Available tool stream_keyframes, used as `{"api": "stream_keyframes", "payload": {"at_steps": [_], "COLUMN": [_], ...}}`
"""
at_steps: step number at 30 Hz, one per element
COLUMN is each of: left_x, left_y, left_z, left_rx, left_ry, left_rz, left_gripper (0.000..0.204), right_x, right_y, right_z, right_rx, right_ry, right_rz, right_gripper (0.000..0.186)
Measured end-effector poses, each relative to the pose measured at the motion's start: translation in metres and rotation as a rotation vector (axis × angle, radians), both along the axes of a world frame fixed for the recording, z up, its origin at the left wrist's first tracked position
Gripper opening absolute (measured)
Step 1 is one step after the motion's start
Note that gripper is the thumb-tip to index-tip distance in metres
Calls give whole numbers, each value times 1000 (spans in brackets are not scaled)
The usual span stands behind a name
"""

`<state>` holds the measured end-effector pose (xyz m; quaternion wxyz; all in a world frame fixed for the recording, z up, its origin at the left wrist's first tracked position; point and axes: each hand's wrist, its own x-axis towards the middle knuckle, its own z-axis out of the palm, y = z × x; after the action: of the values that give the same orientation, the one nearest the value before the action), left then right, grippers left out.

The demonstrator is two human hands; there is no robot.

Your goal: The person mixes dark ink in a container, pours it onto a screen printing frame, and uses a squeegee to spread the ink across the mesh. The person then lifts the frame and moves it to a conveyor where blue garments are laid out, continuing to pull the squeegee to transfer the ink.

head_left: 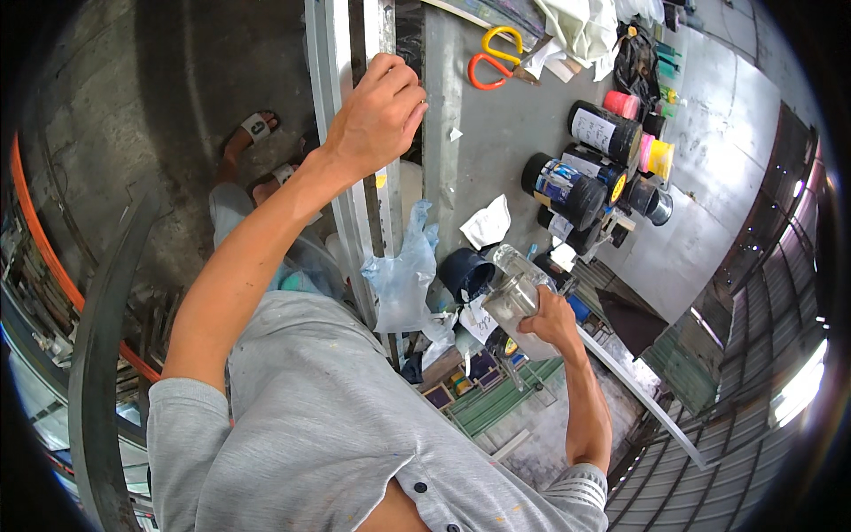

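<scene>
My right hand (pixel 551 319) is wrapped round a clear, see-through container (pixel 511 301), which it holds tilted above the cluttered end of the grey table. Another clear piece (pixel 512 258) shows just beyond it; whether the two are joined, I cannot tell. Beside them lies a dark round tub (pixel 465 273) with its mouth towards me. My left hand (pixel 379 106) is up by the metal rail (pixel 379 27) along the table's edge, fingers curled in. What is inside those fingers, if anything, is hidden.
Scissors with yellow and red handles (pixel 496 58) lie on the grey table (pixel 496 142). Several black-lidded jars (pixel 567 191) stand to the right. A pale blue plastic bag (pixel 403 275) hangs at the rail. White cloth (pixel 581 27) is heaped at the far edge.
</scene>
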<state>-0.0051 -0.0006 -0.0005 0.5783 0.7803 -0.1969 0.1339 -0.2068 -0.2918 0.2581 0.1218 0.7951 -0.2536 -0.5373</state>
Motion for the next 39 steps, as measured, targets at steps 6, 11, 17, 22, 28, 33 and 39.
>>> {"api": "stream_keyframes", "payload": {"at_steps": [6,11,17,22,28,33,39], "left_x": [3,4,5,6,5,5,1], "left_y": [0,1,1,0,1,0,-1], "left_z": [0,0,1,1,1,0,-2], "left_rx": [-3,10,20,0,-19,-34,-41], "left_ry": [6,14,-16,-21,-7,-13,6], "left_rz": [4,8,14,17,16,24,25], "left_gripper": [16,16,13,16,15,16,16], "right_x": [2,3,4,8,11,11,9], "right_y": [-5,-6,-3,-1,4,4,7], "right_z": [-6,-5,-5,-5,-6,-4,1], "right_rx": [-3,6,15,21,2,3,1], "right_ry": [12,-12,-30,-32,-16,-21,-19], "right_rz": [5,6,-4,-8,-22,-22,-4], "right_gripper": [67,63,61,61,61,62,62]}}
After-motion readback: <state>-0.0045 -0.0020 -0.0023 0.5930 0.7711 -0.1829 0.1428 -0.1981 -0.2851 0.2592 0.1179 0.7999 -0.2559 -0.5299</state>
